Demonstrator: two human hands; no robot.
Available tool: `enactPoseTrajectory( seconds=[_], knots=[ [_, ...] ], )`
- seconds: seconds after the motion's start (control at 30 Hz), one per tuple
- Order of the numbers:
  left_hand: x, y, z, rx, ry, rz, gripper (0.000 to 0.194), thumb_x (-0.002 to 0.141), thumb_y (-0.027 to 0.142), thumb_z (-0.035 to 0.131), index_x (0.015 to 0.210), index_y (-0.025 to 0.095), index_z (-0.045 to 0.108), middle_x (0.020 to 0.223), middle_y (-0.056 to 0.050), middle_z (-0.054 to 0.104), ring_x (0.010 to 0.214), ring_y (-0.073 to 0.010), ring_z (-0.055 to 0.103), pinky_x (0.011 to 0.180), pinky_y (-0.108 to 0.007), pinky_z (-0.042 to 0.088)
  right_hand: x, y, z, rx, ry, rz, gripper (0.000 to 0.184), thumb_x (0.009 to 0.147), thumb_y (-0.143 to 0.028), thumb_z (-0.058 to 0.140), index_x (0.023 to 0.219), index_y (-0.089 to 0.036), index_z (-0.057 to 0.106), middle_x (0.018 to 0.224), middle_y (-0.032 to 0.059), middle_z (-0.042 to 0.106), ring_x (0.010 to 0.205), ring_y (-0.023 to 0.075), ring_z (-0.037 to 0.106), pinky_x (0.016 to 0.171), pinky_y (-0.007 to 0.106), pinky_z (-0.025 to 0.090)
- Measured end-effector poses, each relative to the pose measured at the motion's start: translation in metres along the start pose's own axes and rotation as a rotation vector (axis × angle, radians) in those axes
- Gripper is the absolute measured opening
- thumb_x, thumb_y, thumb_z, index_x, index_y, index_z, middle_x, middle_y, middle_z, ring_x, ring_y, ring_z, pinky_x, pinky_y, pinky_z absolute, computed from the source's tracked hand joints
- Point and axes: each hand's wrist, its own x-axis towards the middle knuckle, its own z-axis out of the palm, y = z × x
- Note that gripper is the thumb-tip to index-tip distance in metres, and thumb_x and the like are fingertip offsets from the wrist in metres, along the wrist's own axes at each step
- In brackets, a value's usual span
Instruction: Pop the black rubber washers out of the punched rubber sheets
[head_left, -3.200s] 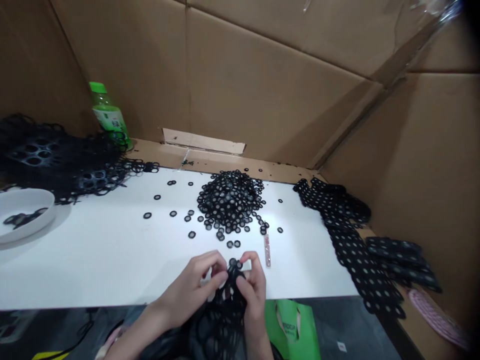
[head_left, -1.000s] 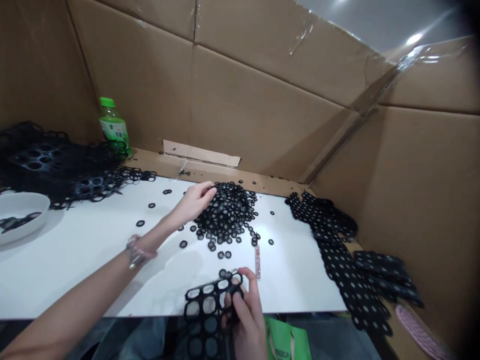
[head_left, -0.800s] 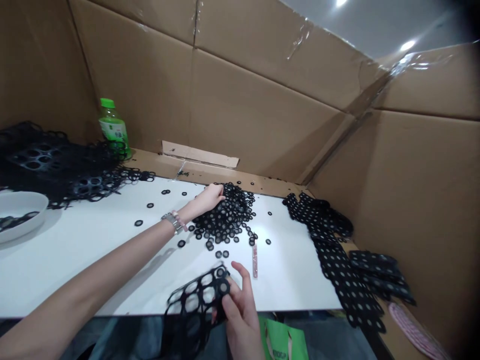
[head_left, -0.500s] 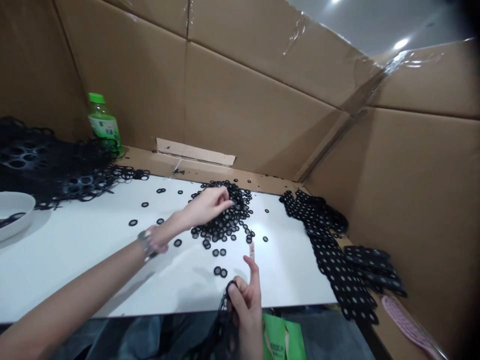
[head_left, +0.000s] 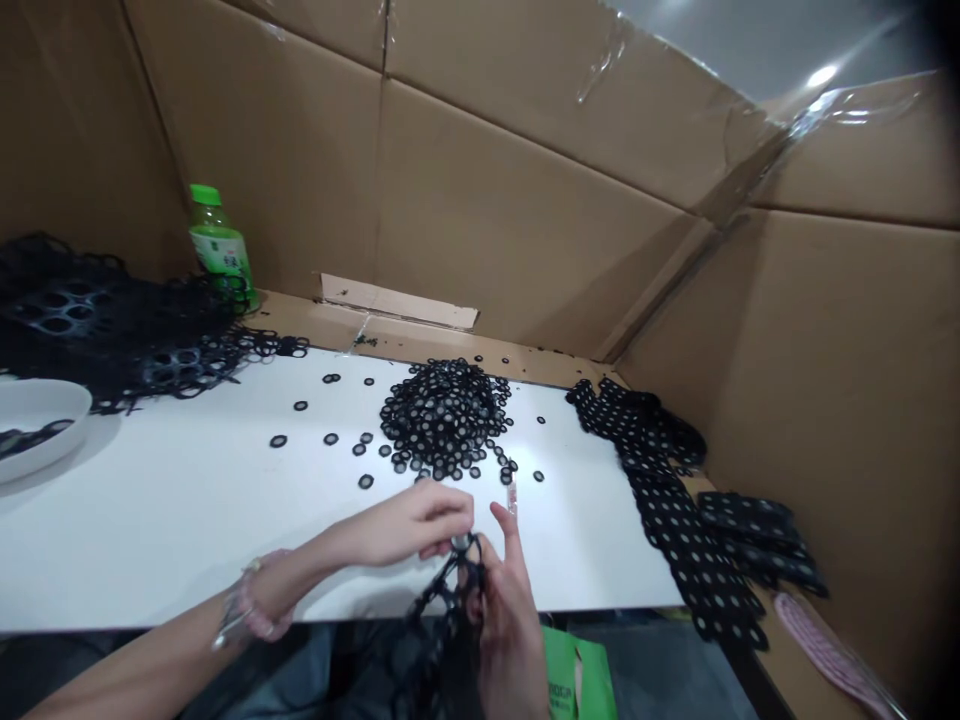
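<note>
My left hand (head_left: 409, 525) is closed in a pinch at the near edge of the white table (head_left: 150, 520), its fingertips on the top of a black rubber lattice sheet (head_left: 442, 620). My right hand (head_left: 506, 600) grips the same sheet from the right, with thumb and forefinger raised. The sheet hangs down over the table edge. A heap of small black mesh rings (head_left: 442, 415) lies beyond the hands, mid-table. A thin pink tool (head_left: 512, 495) lies just past my right fingers.
Loose rings (head_left: 300, 425) scatter left of the heap. Empty black lattices (head_left: 112, 325) pile up at far left beside a green bottle (head_left: 217, 245) and a white bowl (head_left: 37, 425). Filled black strips (head_left: 675, 500) lie at right. Cardboard walls (head_left: 525, 200) enclose the table. A green bag (head_left: 577, 680) hangs below.
My left hand has come back from the ring heap to the near table edge and closed on the lattice sheet beside my right hand.
</note>
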Motion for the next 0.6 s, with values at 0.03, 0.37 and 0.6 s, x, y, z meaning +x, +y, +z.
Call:
enactPoseTrajectory(
  seconds=[0.03, 0.37, 0.6],
  knots=[
    [0.003, -0.003, -0.003, -0.018, 0.052, -0.014, 0.033, 0.089, 0.036, 0.036, 0.062, 0.017, 0.04, 0.05, 0.006, 0.039, 0.045, -0.0074, 0.037, 0.045, -0.018, 0.029, 0.0, -0.001, -0.002, 0.029, -0.011, 0.007, 0.061, 0.067, -0.038, 0.068, 0.121, -0.027, 0.041, 0.079, -0.0009, 0.059, 0.056, 0.0093, 0.051, 0.048, 0.018, 0.039],
    [0.06, -0.006, -0.113, 0.739, 0.757, 0.022, 0.028, 0.089, 0.03, 0.029, 0.069, 0.017, 0.044, 0.062, 0.001, 0.051, 0.058, -0.0118, 0.048, 0.057, -0.022, 0.036, 0.005, 0.005, -0.016, -0.204, -0.031, -0.112, 0.081, 0.074, -0.032, 0.065, 0.136, -0.016, 0.015, 0.066, 0.0007, 0.065, 0.056, 0.0122, 0.056, 0.056, 0.024, 0.045],
    [0.099, -0.028, -0.116, 0.999, 0.684, -0.083, 0.027, 0.087, 0.037, 0.039, 0.084, 0.015, 0.053, 0.086, -0.009, 0.059, 0.074, -0.0213, 0.056, 0.067, -0.03, 0.04, 0.001, -0.005, -0.009, -0.395, -0.047, -0.155, 0.078, 0.075, -0.036, 0.061, 0.137, -0.019, 0.017, 0.047, -0.0092, 0.046, 0.038, 0.0047, 0.03, 0.037, 0.014, 0.02]
  ],
)
